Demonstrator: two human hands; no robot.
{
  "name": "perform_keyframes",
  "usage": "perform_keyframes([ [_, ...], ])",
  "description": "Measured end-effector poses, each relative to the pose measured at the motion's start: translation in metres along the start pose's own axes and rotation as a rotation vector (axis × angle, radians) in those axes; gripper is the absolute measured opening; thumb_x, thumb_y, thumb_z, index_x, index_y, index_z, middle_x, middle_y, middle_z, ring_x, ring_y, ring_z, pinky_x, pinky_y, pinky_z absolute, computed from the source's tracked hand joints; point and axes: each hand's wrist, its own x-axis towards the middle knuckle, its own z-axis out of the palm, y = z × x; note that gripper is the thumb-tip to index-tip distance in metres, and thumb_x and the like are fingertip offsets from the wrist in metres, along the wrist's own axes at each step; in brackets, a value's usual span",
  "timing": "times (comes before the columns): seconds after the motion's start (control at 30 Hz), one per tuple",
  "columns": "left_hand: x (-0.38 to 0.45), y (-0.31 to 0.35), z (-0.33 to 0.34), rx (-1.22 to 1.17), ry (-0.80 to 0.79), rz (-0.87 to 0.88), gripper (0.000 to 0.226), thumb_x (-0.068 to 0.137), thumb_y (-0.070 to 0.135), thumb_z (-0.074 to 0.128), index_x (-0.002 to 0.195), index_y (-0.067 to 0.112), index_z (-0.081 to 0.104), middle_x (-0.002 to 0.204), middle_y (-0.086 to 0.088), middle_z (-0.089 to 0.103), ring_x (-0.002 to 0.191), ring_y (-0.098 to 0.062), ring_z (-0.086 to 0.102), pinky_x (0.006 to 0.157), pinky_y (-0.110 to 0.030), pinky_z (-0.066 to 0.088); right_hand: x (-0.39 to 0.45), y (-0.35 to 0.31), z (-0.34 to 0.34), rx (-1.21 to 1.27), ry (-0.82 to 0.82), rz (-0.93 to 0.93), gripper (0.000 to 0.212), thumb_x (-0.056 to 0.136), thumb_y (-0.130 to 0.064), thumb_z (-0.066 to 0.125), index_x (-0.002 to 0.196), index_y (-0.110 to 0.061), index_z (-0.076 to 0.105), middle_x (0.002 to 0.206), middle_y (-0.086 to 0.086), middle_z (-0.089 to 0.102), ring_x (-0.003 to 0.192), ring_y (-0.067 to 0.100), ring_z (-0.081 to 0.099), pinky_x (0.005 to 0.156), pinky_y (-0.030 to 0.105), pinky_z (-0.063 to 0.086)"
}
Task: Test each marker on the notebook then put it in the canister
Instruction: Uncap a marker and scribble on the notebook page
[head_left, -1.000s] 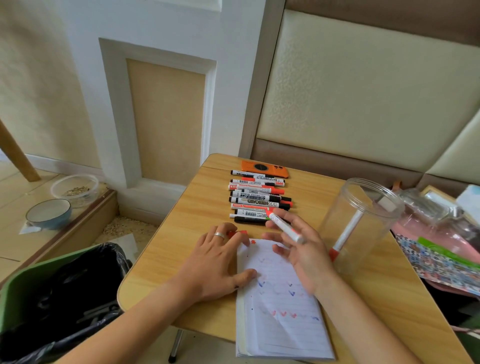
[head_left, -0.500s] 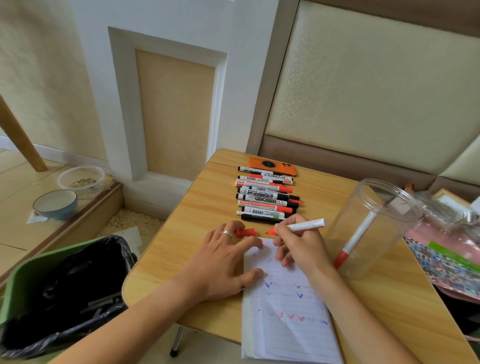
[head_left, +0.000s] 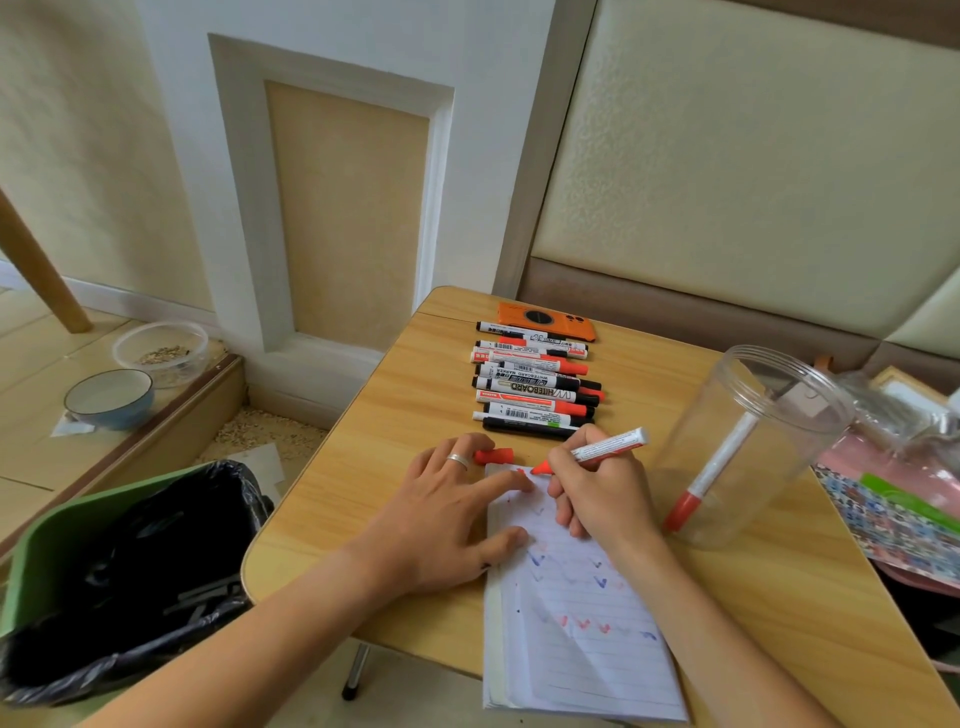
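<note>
Red marker (head_left: 597, 451) pinched in right hand (head_left: 597, 493) grip, tip on notebook (head_left: 576, 623), left hand (head_left: 447, 525) flat beside it pressing the page, red cap (head_left: 493, 456) just beyond, clear canister (head_left: 748, 447) to the right.

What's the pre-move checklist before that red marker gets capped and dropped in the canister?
1. Marker held firmly: ok. The right hand grips the red marker, tip down at the top edge of the notebook.
2. Test mark made: cannot tell. There is red under the tip, but the hands hide part of it.
3. Cap within reach: ok. The red cap lies on the table by the left hand fingertips.
4. Notebook steadied: ok. The left hand presses flat on its left edge.
5. Canister ready: ok. The canister stands upright and open, with one marker inside.
</note>
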Motion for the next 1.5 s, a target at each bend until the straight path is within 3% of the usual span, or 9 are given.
perform_keyframes([
  [1.5,0.0004,-0.0012,0.0012,-0.004,-0.004,-0.001,0.049,0.094,0.072,0.036,0.138,0.053,0.037,0.148,0.007,0.026,0.138,-0.014,0.024,0.117,-0.038,0.022,-0.0013,-0.0006,-0.0014,-0.029,0.028,0.029,0.013,0.093,-0.014,0.064,0.083,-0.007,0.057,0.059,0.011,0.067,0.039,0.018,0.055,0.038,0.026,0.040],
])
